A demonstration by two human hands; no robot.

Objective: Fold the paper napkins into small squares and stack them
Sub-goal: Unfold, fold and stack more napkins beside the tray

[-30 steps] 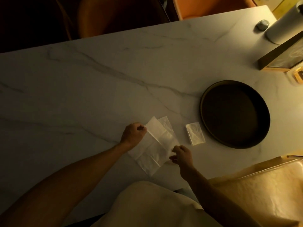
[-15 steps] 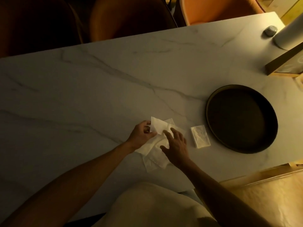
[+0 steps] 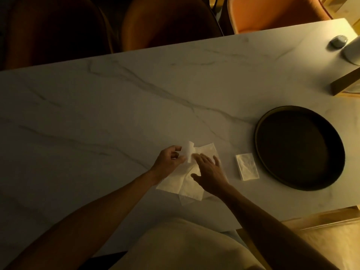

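A white paper napkin (image 3: 183, 184) lies partly unfolded on the marble table (image 3: 116, 114) in front of me, with another sheet showing beneath its lower edge. My left hand (image 3: 169, 160) pinches the napkin's lifted upper-left corner, which curls upward. My right hand (image 3: 209, 172) lies flat on the napkin with fingers spread, pressing it down. To the right, a small folded napkin square (image 3: 247, 166) rests on the table beside the tray.
A round dark tray (image 3: 272, 121) sits at the right. At the far right are a small grey object (image 3: 338, 41), a white cylinder (image 3: 353, 53) and a wooden box edge (image 3: 344, 82). Chairs (image 3: 169, 22) stand behind the table. A wooden surface (image 3: 331, 234) lies at my lower right.
My right hand moved from the napkin's lower right edge onto its middle and flattened out. My left hand lifted the upper-left corner off the table and curled it over.
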